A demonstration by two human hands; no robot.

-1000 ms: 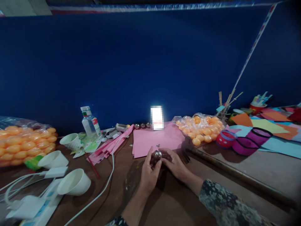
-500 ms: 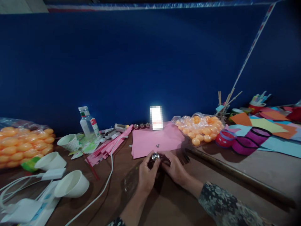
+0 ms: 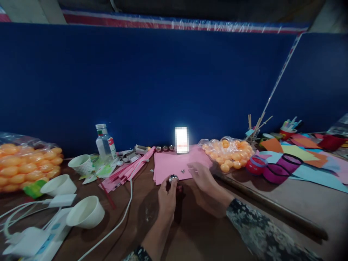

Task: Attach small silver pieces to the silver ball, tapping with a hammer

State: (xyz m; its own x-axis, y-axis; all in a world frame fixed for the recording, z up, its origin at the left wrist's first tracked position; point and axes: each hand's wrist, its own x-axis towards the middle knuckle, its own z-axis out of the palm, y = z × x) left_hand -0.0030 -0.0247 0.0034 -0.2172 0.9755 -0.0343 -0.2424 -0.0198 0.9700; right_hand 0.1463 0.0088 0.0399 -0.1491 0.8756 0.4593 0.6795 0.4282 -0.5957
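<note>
A shiny silver ball (image 3: 173, 178) sits in the fingertips of my left hand (image 3: 166, 198), just in front of a pink paper stack (image 3: 168, 167). My right hand (image 3: 202, 178) is apart from the ball, over the right front part of the pink paper. Its fingers stretch to the left, slightly blurred, and appear to hold nothing. Close to those fingertips, a few tiny silver pieces (image 3: 183, 171) lie on the paper. Behind the stack is a row of similar silver balls (image 3: 165, 148), next to a bright, blurred-out upright rectangle (image 3: 181, 140).
On the left are paper cups (image 3: 85, 213), a power strip (image 3: 54, 232), a white cable (image 3: 127, 206), a bottle (image 3: 105, 143) and bagged orange balls (image 3: 29, 163). On the right are more orange balls (image 3: 228, 154), a long wooden handle (image 3: 272, 204), purple cups (image 3: 276, 173) and coloured paper (image 3: 322, 177).
My right hand has moved away from the silver ball, up over the pink paper. My left hand keeps the ball and has shifted slightly left. The camera view has tilted up.
</note>
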